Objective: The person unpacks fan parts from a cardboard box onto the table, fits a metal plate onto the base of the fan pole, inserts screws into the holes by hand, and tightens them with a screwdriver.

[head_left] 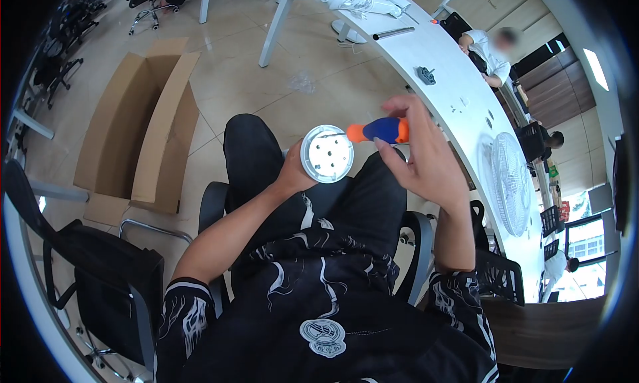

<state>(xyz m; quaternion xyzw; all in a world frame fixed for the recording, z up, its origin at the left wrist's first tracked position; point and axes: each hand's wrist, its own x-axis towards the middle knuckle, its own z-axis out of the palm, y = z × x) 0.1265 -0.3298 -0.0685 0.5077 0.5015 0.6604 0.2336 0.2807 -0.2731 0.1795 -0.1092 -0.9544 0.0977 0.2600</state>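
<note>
Between my knees, my left hand (294,172) is wrapped round the side of a round white part (327,154), whose flat face with several small dark holes is turned up to the camera. An orange and blue screwdriver (381,130) is in my right hand (424,153), gripped by its handle between thumb and fingers. The thin shaft points left and reaches over the upper part of the white face. Whether its tip touches a hole or a screw is too small to tell.
An open cardboard box (143,126) stands on the floor at the left, near a black chair (116,296). On the long white table (459,126) at the right are a fan grille (511,183), a small grey part (426,76) and a dark tube (393,32). A person in white sits beyond.
</note>
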